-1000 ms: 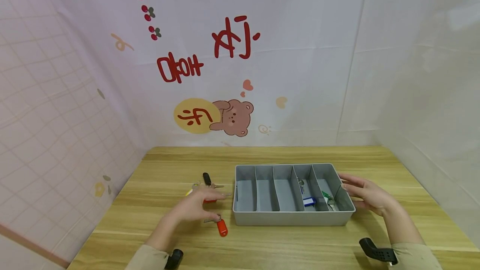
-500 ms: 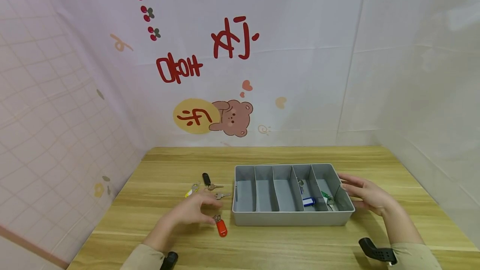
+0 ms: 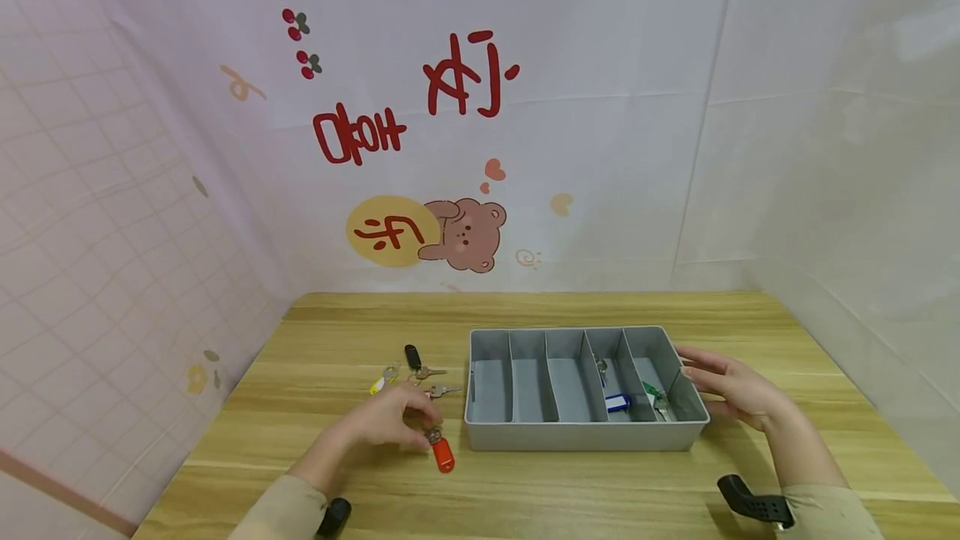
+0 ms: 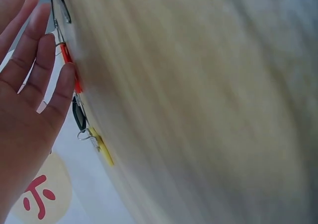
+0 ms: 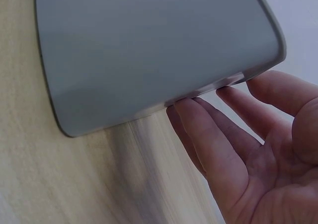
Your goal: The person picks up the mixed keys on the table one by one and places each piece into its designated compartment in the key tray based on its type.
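Over the table's left half, my left hand (image 3: 393, 417) reaches to a red key tag (image 3: 444, 455) with a metal ring and key. Its thumb and forefinger are apart right at the ring; the key is mostly hidden by the hand. In the left wrist view, the left hand's fingers (image 4: 35, 60) are fairly straight. A grey divided box (image 3: 585, 437) stands to the right. My right hand (image 3: 738, 390) rests its fingertips against the box's right end wall, seen close in the right wrist view as a grey wall (image 5: 154, 50).
Beyond the left hand lie a black key tag (image 3: 412, 357), a yellow key tag (image 3: 378, 384) and a loose-looking key (image 3: 444, 391); another red tag (image 4: 67, 55) shows in the left wrist view. The box's right compartments hold a blue tag (image 3: 618, 403) and a green tag (image 3: 651, 391) with keys.
My left hand has drawn back a little from the far keys and come down at the near red tag's ring, its thumb and forefinger closer together. The right hand and box have stayed put.
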Demonstrator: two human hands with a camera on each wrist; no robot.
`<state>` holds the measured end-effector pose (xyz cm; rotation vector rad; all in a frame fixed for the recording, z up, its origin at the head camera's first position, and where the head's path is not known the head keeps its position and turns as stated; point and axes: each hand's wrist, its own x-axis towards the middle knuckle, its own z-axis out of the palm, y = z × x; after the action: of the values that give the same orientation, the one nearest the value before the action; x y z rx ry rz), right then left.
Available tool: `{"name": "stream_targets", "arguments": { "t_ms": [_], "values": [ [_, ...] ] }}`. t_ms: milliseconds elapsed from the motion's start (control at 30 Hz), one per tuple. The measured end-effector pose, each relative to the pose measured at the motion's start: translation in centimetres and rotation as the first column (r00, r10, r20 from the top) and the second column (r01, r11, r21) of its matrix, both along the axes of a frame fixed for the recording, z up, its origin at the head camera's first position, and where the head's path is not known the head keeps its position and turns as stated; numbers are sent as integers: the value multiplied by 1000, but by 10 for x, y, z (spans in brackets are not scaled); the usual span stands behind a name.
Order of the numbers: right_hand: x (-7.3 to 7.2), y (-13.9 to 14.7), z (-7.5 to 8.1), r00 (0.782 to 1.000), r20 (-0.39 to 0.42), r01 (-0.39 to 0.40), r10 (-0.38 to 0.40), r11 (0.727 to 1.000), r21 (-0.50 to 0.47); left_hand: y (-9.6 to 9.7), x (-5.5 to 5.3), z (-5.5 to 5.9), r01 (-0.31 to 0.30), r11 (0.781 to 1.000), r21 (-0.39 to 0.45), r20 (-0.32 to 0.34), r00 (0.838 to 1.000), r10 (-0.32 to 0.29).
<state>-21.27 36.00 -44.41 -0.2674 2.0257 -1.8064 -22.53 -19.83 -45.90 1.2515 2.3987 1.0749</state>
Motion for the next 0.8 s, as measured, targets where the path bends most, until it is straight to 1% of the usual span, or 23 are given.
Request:
{"name": "stream_targets", "arguments": {
  "t_ms": [67,200,433,500,633,800],
  "values": [
    [0,0,0,1000,2,-1,1,1000,-3,1,0,0,-2,1000,8,55,998,1],
    [-1,0,-1,1000,2,5,-5,1000,4,4,0,1,-28,999,-29,93,995,30],
    [-1,1,-1,1000,2,5,-5,1000,3,9,-2,-1,-70,994,-81,132,988,80],
    [-1,1,0,1000,3,5,-5,1000,3,9,-3,-3,-75,994,-81,140,986,85],
    [-1,1,0,1000,3,1,-1,1000,2,9,-3,-6,-75,994,-74,135,987,85],
    [0,1,1,1000,3,-11,11,1000,-23,9,-2,-7,-89,994,-68,142,985,98]
  ]
}}
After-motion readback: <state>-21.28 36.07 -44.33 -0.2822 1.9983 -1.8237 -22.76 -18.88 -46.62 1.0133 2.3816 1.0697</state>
